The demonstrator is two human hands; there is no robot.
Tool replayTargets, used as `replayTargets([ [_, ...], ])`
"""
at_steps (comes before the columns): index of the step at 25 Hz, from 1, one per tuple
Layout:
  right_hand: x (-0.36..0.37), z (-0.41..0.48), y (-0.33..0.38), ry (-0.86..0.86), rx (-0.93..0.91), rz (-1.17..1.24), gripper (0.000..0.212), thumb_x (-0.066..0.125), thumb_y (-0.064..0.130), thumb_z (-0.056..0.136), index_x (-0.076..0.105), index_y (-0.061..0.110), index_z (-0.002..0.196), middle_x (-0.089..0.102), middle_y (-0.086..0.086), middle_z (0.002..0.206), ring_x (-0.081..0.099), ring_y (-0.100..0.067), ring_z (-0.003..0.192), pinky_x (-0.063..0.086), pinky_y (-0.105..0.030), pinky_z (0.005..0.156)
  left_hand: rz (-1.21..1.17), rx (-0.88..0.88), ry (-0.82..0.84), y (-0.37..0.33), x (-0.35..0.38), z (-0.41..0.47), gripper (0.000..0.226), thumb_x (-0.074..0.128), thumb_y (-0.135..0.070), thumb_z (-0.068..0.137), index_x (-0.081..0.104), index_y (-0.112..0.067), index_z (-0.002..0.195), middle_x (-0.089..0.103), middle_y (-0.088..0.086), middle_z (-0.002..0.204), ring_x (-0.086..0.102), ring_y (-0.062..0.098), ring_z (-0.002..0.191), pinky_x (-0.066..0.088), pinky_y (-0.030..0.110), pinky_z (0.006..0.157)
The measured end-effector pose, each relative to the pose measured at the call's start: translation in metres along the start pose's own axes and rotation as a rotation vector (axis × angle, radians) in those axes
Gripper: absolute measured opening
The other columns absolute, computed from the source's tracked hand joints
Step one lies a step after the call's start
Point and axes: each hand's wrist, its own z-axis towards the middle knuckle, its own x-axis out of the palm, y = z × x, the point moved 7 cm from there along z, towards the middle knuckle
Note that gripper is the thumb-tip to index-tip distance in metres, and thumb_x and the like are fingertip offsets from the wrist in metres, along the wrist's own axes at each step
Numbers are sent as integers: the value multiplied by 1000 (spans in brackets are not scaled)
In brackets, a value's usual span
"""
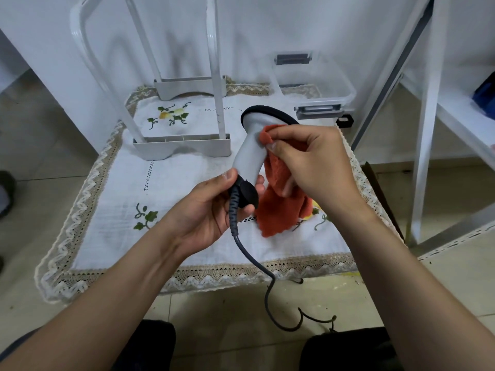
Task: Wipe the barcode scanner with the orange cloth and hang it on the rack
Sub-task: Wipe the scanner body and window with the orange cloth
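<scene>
A grey barcode scanner point(250, 149) with a black-rimmed head is held upright above the table. My left hand point(211, 207) grips the dark base of its handle, where the black cable point(263, 274) leaves and trails down to the floor. My right hand point(316, 162) pinches the orange cloth point(281, 210) and presses a fold of it against the scanner's neck just below the head. The rest of the cloth hangs down to the tabletop. A white rack point(184, 145) stands at the back left of the table, its uprights rising out of view.
A white embroidered tablecloth point(174, 183) with a lace border covers the small table. A clear plastic box point(313, 81) with grey latches sits at the back right. A white shelf frame point(428, 129) stands to the right. My knees show at the bottom edge.
</scene>
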Motion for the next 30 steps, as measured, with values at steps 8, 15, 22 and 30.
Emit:
replayTargets([
  [8, 2, 1, -3, 33, 31, 26, 18, 75, 14, 94, 81, 26, 84, 69, -22, 59, 58, -41, 33, 41, -52, 28, 6, -1, -13, 0, -3, 0, 61, 100, -29, 48, 81, -2, 99, 77, 17, 103, 78, 21, 89, 62, 25, 56],
  [15, 2, 0, -1, 45, 38, 44, 15, 75, 12, 94, 81, 23, 85, 71, -13, 59, 59, -40, 34, 43, -47, 27, 26, 5, -45, 0, -4, 0, 60, 100, -31, 46, 81, -4, 97, 77, 18, 102, 78, 20, 86, 59, 21, 54],
  [22, 6, 2, -6, 52, 68, 61, 21, 74, 8, 94, 80, 25, 83, 78, -11, 76, 60, -39, 34, 47, -33, 30, -8, 10, -64, -1, -4, -2, 41, 86, -29, 63, 82, -4, 95, 77, 17, 100, 78, 19, 85, 59, 20, 54],
  [30, 2, 1, -6, 17, 67, 22, 24, 72, 7, 94, 79, 27, 84, 75, 1, 67, 61, -35, 32, 45, -38, 27, -7, 9, -160, 0, -2, 1, 32, 60, -27, 83, 82, -5, 88, 76, 17, 98, 77, 17, 78, 56, 17, 49],
])
